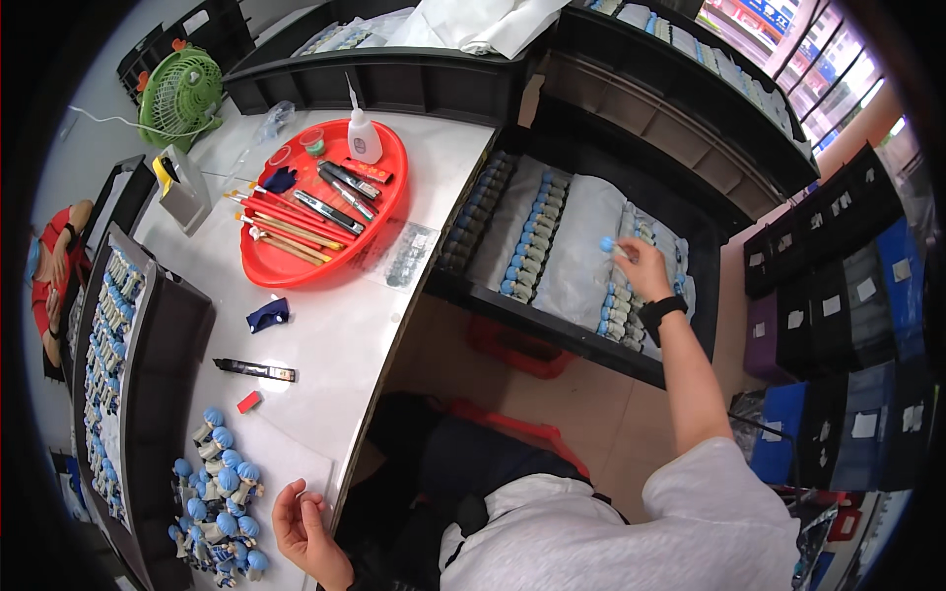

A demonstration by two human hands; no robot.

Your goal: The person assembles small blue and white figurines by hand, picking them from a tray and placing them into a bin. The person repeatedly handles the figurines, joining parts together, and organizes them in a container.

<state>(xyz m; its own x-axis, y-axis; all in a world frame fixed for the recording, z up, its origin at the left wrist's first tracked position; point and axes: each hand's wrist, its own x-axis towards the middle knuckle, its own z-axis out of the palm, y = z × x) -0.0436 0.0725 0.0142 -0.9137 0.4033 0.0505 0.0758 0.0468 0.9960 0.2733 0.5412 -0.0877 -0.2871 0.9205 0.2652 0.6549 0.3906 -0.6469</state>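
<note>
My right hand point(645, 271) is closed on a small blue-haired figurine point(607, 244), above the black crate point(552, 327) to the right of the table. In that crate, rows of similar figurines point(529, 236) lie on white sheets point(581, 241). My left hand point(310, 537) is at the table's near edge, fingers loosely curled and thumb apart, with nothing visible in it. Just left of it, a loose pile of blue-haired figurines point(229, 480) rests on the white table point(340, 345).
A red tray point(258, 271) holds brushes, pens and a white squeeze bottle point(364, 138). A black marker point(254, 369), red block point(249, 402) and dark cloth point(268, 314) lie nearer. Black crates point(177, 335) flank the table. A green fan point(181, 97) stands behind; another person point(59, 266) sits far left.
</note>
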